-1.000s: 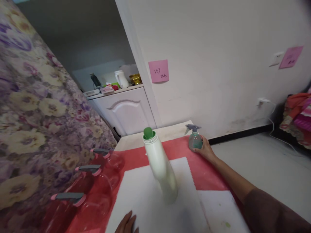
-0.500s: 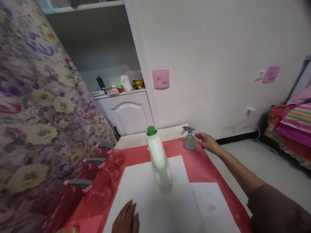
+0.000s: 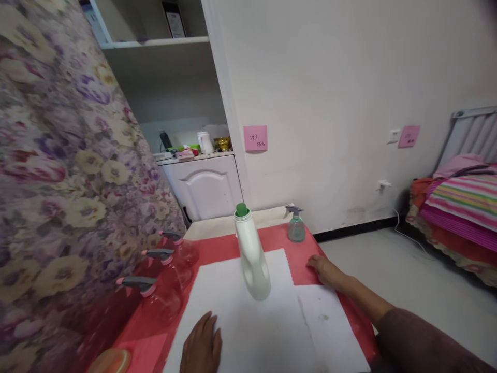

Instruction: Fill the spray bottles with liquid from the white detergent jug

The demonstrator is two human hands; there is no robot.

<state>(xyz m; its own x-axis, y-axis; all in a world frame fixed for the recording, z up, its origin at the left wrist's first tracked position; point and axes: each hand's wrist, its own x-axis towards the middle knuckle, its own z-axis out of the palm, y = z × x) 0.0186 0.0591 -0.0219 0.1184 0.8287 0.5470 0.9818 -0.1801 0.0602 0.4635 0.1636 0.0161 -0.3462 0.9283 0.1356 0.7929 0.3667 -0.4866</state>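
Your right hand [image 3: 326, 273] has left the small green-tinted spray bottle [image 3: 296, 231] it gripped a second ago and drawn back toward you. It holds nothing; its fingers are loosely bent, pointing left over the red cloth [image 3: 301, 261] near the counter's right edge, and you cannot tell whether the fingertips touch. Nearest you, your left hand [image 3: 201, 346] lies palm down on the white cloth [image 3: 252, 336], empty, with its fingers stretched out close together. At the lower left, a round orange object [image 3: 111, 361] is cut off by the frame.

Ahead of your left hand, the pale green jug [image 3: 254, 269] stands upright on the white cloth, with a green piece [image 3: 241, 209] in its mouth. To its left, three clear spray bottles with grey-and-pink heads form a row on the red cloth: the near one [image 3: 163, 300], the middle one [image 3: 176, 272] and the far one [image 3: 186, 252]. The small spray bottle stands upright at the far right of the red cloth, well apart from the jug, near the bare cream end of the counter [image 3: 209, 228]. Beyond are a white cabinet door [image 3: 209, 189] and a pink note [image 3: 255, 138] on the wall.
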